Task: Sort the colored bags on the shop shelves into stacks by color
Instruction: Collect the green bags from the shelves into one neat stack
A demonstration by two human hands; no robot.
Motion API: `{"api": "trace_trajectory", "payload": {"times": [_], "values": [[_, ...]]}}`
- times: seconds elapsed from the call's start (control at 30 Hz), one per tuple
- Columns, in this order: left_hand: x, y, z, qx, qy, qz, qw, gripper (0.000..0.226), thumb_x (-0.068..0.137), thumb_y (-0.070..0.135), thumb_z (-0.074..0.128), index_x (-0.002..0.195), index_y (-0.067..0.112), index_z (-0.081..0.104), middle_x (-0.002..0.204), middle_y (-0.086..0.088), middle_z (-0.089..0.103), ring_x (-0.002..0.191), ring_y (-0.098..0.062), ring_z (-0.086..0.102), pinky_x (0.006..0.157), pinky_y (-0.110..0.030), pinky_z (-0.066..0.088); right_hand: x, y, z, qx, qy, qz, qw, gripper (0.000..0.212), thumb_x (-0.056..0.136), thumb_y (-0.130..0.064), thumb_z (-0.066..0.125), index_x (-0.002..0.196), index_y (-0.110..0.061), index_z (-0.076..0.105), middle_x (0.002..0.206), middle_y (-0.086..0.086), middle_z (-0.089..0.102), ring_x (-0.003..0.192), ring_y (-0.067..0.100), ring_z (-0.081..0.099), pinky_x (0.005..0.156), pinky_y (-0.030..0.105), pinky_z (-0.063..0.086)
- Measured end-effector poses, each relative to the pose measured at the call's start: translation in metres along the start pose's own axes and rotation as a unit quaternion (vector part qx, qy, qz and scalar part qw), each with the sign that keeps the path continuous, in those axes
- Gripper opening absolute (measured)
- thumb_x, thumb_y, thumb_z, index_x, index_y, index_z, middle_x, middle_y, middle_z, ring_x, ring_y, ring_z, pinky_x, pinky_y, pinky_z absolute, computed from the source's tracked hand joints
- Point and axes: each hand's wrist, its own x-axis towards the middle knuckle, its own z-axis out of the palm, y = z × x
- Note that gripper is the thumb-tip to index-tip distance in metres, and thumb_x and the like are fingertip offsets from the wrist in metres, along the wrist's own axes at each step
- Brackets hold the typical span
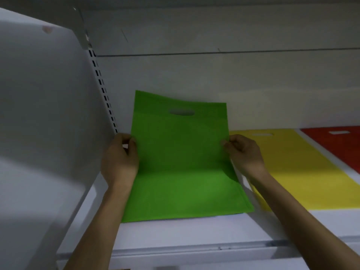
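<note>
On the white shelf (194,230), toward its left end, lay the green bag (181,172): a flat rectangle of matte, cloth-like stuff with an oval handle slot cut near its top edge. Its lower half rested flat on the shelf, while the upper half bent up at a soft crease and leaned toward the back wall, the top edge sagging a little.

Both hands held it. The left hand (120,158) pinched the left edge and the right hand (245,154) pinched the right edge, each about midway up, with fingers curled.

Just right of it lay a yellow bag (303,172), flat, with a rectangular slot. Beyond a bare strip of shelf lay a red bag (339,147) of the same cut. A smooth grey side panel (44,114) and a slotted metal upright (103,90) closed the left.
</note>
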Motion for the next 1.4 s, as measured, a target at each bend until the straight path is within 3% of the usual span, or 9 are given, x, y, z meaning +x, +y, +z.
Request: {"api": "trace_trajectory", "payload": {"times": [0.13,0.27,0.47,0.63,0.77,1.0,1.13,1.27,1.4], "values": [[0.002,0.009,-0.018,-0.068,0.007,0.054,0.996,0.025,0.086,0.034,0.047,0.091,0.015,0.062,0.077,0.004,0.057,0.068,-0.018,0.052,0.062,-0.027,0.035,-0.015,-0.012,-0.015,0.059,0.012,0.032,0.998,0.028,0.092,-0.015,0.06,0.075,0.006,0.056,0.06,0.015,0.045,0.055,0.008,0.036,0.054,0.027,0.027],[-0.003,0.034,-0.033,-0.131,-0.007,0.11,0.985,0.01,0.084,0.031,0.048,0.089,0.024,0.054,0.078,0.004,0.057,0.067,-0.019,0.054,0.062,-0.029,0.041,-0.03,-0.016,-0.032,0.07,0.071,0.005,0.995,0.02,0.093,-0.023,0.057,0.081,-0.007,0.056,0.068,0.03,0.052,0.058,0.019,0.039,0.054,0.031,0.029],[-0.047,0.087,-0.026,-0.108,-0.034,0.167,0.979,0.025,0.085,0.033,0.048,0.098,0.016,0.061,0.081,-0.009,0.066,0.074,-0.031,0.063,0.064,-0.041,0.051,-0.052,0.001,-0.094,-0.005,0.143,-0.017,0.99,0.015,0.096,-0.019,0.053,0.082,-0.015,0.053,0.052,0.003,0.04,0.047,0.01,0.03,0.045,0.029,0.024],[-0.111,0.147,0.007,-0.157,-0.094,0.168,0.969,0.014,0.092,0.02,0.057,0.101,0.011,0.064,0.088,-0.012,0.07,0.073,-0.023,0.062,0.063,-0.027,0.039,-0.092,0.028,-0.187,0.012,0.187,0.007,0.982,0.019,0.096,-0.019,0.054,0.082,-0.009,0.058,0.065,0.016,0.056,0.057,0.018,0.043,0.05,0.033,0.036],[-0.183,0.207,0.034,-0.213,-0.116,0.171,0.955,0.007,0.093,0.015,0.057,0.097,0.012,0.061,0.078,-0.001,0.063,0.059,-0.004,0.051,0.053,-0.021,0.036,-0.137,0.053,-0.274,0.051,0.239,0.057,0.968,0.016,0.095,-0.023,0.056,0.083,-0.016,0.065,0.075,0.005,0.067,0.067,0.014,0.059,0.061,0.033,0.049],[-0.309,0.291,0.079,-0.273,-0.165,0.171,0.932,0.006,0.093,0.019,0.055,0.094,0.014,0.059,0.073,0.001,0.061,0.064,-0.018,0.053,0.06,-0.03,0.037,-0.213,0.103,-0.402,0.029,0.287,0.094,0.953,0.023,0.097,-0.019,0.053,0.075,-0.018,0.061,0.071,-0.001,0.065,0.059,0.003,0.059,0.057,0.024,0.049],[-0.354,0.333,0.096,-0.337,-0.288,0.104,0.89,0.012,0.094,0.015,0.057,0.085,0.023,0.055,0.074,-0.005,0.065,0.062,-0.02,0.054,0.061,-0.032,0.042,-0.233,0.123,-0.464,-0.02,0.327,0.109,0.938,0.019,0.097,-0.023,0.053,0.083,-0.014,0.062,0.077,0.004,0.066,0.074,0.026,0.064,0.067,0.039,0.054],[-0.384,0.365,0.103,-0.365,-0.452,0.07,0.811,0.023,0.09,0.004,0.059,0.105,0.021,0.058,0.093,-0.003,0.07,0.077,-0.017,0.067,0.068,-0.028,0.054,-0.237,0.139,-0.513,-0.04,0.351,0.117,0.928,0.017,0.097,-0.023,0.053,0.085,-0.015,0.062,0.08,0.007,0.066,0.082,0.033,0.064,0.072,0.047,0.056],[-0.398,0.39,0.122,-0.367,-0.463,0.089,0.802,0.036,0.09,0.003,0.059,0.119,0.024,0.051,0.099,0.006,0.069,0.082,-0.007,0.068,0.075,-0.026,0.055,-0.226,0.158,-0.545,-0.033,0.36,0.128,0.923,0.017,0.097,-0.024,0.053,0.087,-0.015,0.063,0.084,0.008,0.067,0.084,0.031,0.065,0.075,0.046,0.056]]}}
